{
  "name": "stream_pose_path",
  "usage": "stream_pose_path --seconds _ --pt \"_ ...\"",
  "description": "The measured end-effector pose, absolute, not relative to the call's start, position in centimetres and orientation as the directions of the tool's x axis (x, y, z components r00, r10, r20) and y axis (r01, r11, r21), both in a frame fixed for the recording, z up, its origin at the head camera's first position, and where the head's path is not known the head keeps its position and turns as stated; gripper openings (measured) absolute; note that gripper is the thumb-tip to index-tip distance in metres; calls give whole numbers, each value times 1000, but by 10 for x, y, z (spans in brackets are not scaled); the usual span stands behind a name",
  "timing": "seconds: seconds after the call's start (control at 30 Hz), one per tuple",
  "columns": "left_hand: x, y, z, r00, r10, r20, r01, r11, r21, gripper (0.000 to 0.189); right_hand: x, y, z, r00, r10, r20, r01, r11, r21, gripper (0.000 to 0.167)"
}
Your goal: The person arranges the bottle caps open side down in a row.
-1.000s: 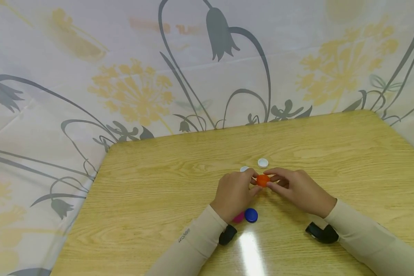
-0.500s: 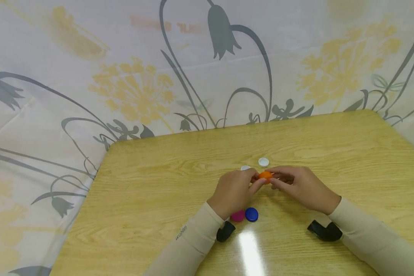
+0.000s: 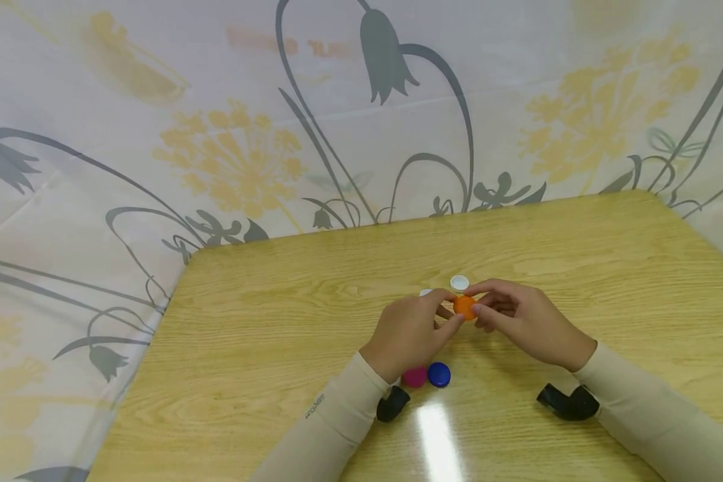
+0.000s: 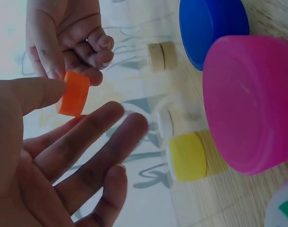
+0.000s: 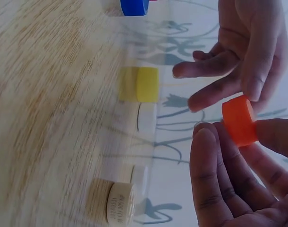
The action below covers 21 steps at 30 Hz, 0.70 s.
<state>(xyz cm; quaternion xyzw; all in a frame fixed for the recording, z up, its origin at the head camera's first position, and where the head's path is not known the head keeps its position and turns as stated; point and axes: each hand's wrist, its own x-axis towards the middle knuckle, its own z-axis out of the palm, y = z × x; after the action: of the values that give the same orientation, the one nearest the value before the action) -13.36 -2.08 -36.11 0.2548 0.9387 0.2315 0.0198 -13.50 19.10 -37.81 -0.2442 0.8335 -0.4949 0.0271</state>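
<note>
An orange bottle cap (image 3: 465, 308) is held up above the table between both hands. My left hand (image 3: 405, 335) pinches it from the left with thumb and forefinger, its other fingers spread apart in the left wrist view. From the right, my right hand (image 3: 527, 325) pinches the same cap (image 5: 239, 121). Below the hands, a pink cap (image 3: 414, 377) and a blue cap (image 3: 439, 375) lie side by side. Beyond them sits a white cap (image 3: 459, 283), and a second white cap (image 3: 426, 292) is partly hidden by the left hand.
A yellow cap (image 4: 187, 157) stands on the wooden table (image 3: 265, 335), hidden in the head view. Near the right hand is a cream cap with printed digits (image 5: 121, 203). A white-and-green item (image 4: 282, 208) shows at the left wrist view's corner. Flowered cloth (image 3: 337, 134) hangs behind.
The orange cap has risen slightly and shifted right, and has turned between the fingers so its round face shows. The right hand's forefinger has lifted a little. The other caps stay put.
</note>
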Motion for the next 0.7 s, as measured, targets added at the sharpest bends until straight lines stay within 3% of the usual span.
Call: stream_pose_path --seconds 0.17,0.33,0.53,0.7 --pt "-135 -23 -362 -843 511 167 526 721 451 41 -136 191 -377 -890 -426 165 -343 384 -858 23" --pt "-136 -23 -361 -825 519 221 560 705 435 36 -136 192 -376 -889 -430 157 -328 360 -873 22" --pt "-135 -24 -360 -830 518 207 552 709 439 33 -136 194 -376 -874 -465 143 -335 361 -871 28" --pt "-135 -23 -360 -834 519 188 543 711 446 35 -137 195 -378 -847 -493 198 -428 410 -806 32"
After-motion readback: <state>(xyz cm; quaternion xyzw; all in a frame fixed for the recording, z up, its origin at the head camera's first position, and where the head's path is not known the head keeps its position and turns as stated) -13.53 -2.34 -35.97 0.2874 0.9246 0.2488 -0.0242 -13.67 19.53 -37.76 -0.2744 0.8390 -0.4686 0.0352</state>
